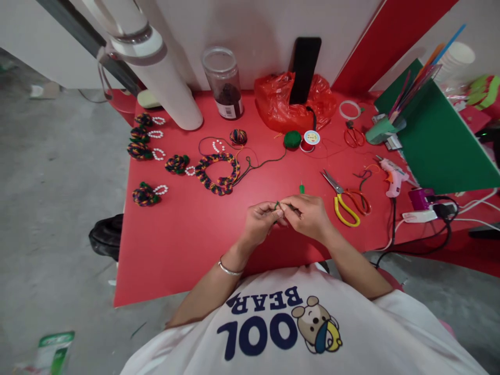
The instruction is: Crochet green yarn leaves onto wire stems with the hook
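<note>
Over the red table [175, 245], my left hand [260, 221] and my right hand [308, 214] meet at the middle, fingers pinched together. Between them is a bit of dark green yarn [278, 207]. My right hand grips a green-handled crochet hook [301, 188] whose end sticks up above the knuckles. A green yarn strand [265, 164] runs back to a green yarn ball [292, 139]. A multicoloured crocheted ring [219, 174] lies beyond my left hand.
Several small crocheted flowers with bead loops [145, 195] lie at the left. Yellow-handled scissors [344, 203], red scissors [353, 136], a glue gun [392, 176], a jar [224, 83], a red bag [291, 104] with a phone [304, 67], and cables [425, 229] sit around.
</note>
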{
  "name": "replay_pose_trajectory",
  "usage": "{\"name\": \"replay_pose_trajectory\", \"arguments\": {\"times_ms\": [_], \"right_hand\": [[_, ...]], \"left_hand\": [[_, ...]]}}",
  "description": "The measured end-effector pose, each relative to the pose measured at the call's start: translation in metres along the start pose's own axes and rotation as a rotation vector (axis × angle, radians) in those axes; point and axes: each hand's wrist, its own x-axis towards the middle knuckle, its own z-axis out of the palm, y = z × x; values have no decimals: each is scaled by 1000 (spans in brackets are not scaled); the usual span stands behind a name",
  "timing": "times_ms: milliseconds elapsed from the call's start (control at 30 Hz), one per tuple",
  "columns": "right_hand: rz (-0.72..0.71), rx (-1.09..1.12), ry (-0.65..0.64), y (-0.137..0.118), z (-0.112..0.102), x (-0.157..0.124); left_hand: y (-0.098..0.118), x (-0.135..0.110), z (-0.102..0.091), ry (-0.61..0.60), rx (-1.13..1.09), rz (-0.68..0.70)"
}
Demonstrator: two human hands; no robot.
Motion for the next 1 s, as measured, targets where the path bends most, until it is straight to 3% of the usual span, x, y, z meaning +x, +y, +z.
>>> {"name": "replay_pose_trajectory", "arguments": {"times_ms": [100, 233, 600, 767, 900, 1000], "right_hand": [[20, 29, -12, 4, -4, -1], [140, 102, 77, 9, -9, -1], [176, 113, 108, 17, -20, -2], [259, -93, 225, 43, -22, 6], [130, -238, 115, 54, -27, 16], [70, -126, 94, 38, -23, 18]], "left_hand": [[1, -1, 1, -9, 18, -1], [5, -1, 2, -13, 27, 0], [3, 2, 1, -9, -12, 11], [1, 2, 2, 7, -17, 5], [3, 2, 3, 20, -28, -1], [5, 2, 3, 0, -24, -2]]}}
